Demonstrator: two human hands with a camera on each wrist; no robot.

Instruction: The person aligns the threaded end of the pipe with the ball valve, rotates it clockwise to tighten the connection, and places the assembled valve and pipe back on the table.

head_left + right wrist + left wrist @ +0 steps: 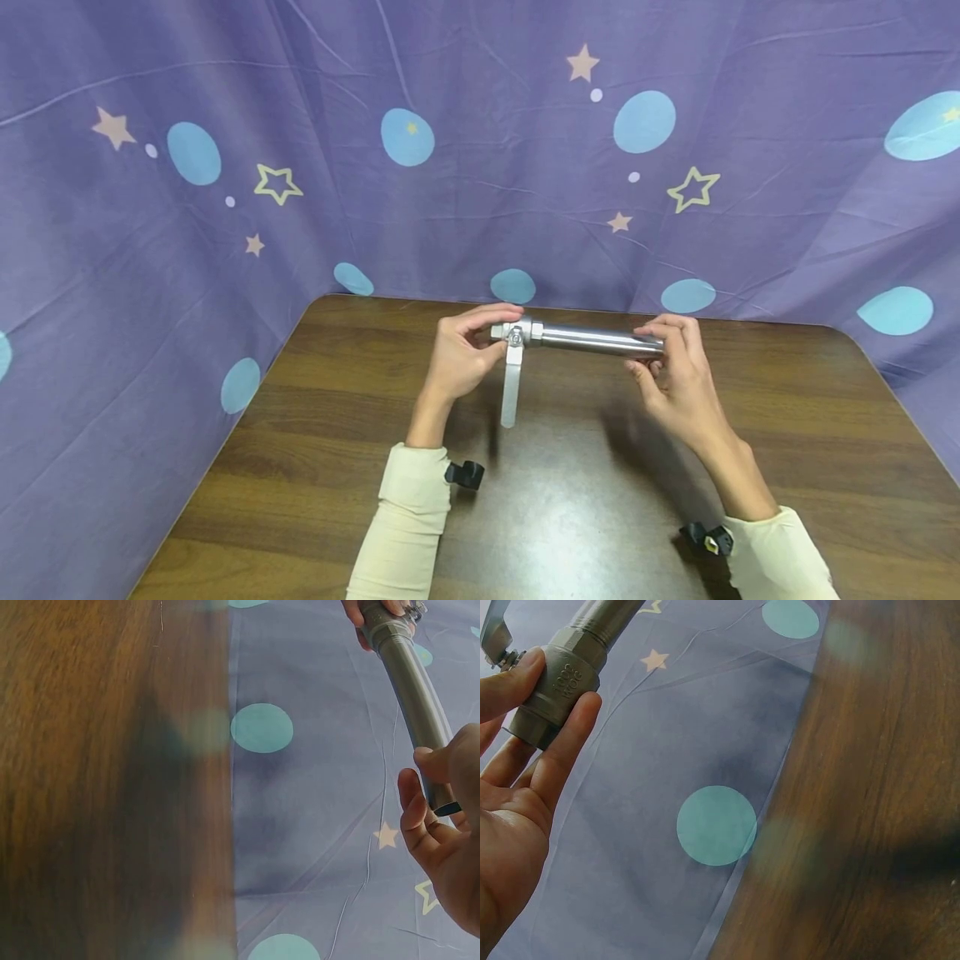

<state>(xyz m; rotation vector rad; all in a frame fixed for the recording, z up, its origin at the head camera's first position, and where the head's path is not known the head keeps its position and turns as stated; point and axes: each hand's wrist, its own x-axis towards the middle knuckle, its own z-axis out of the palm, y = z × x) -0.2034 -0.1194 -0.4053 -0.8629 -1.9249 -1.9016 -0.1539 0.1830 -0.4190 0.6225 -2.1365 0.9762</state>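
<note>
A silver ball valve [516, 332] with a flat lever handle [511, 392] is joined to one end of a shiny metal pipe [588, 338]. Both are held up over the table, the pipe lying nearly level across the head view. My left hand [465, 354] grips the valve body between thumb and fingers; raised lettering shows on the valve [562, 679] in the left wrist view. At the pipe's far right end, my right hand [678, 375] holds the pipe with thumb and fingers. The open end of the pipe [424, 720] shows beside the right palm in the right wrist view.
A brown wood-grain table [315, 467] spreads beneath both hands, with rounded back corners. Behind it and at the sides hangs a purple curtain [480, 208] with stars and blue dots. Black camera mounts [467, 475] sit at both wrists, beside cream sleeves [408, 517].
</note>
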